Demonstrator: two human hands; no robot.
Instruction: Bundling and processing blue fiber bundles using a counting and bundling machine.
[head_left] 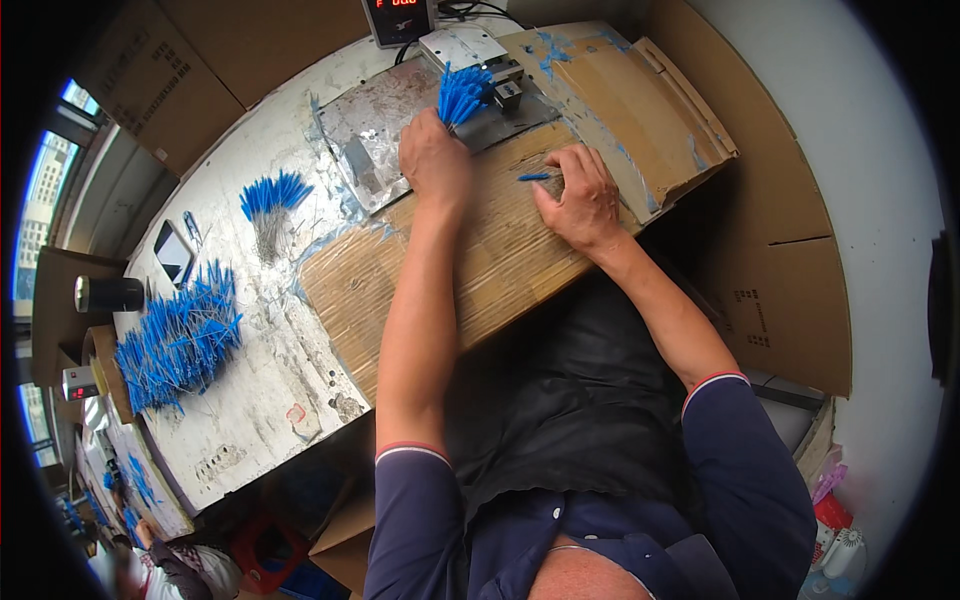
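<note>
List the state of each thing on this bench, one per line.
left hand: closed around a bunch of blue-tipped pins
right hand: flat on the cardboard sheet, pinching one blue pin
small bundle: lying loose
large heap: spread out
phone: screen dark
red display: lit

Two hands (pixel 435 160) (bare) — three blue-tipped bundles (pixel 462 95).

- Left hand (pixel 435 155) closed round a bundle of blue-tipped pins (pixel 462 93), tips fanned by a small metal machine (pixel 470 50).
- Right hand (pixel 580 200) flat on a cardboard sheet (pixel 500 260), fingers pinching a single blue piece (pixel 535 177).
- Desk (pixel 260 400) to the left: small blue bunch (pixel 272 195), big loose heap (pixel 178 340), phone (pixel 173 252).
</note>
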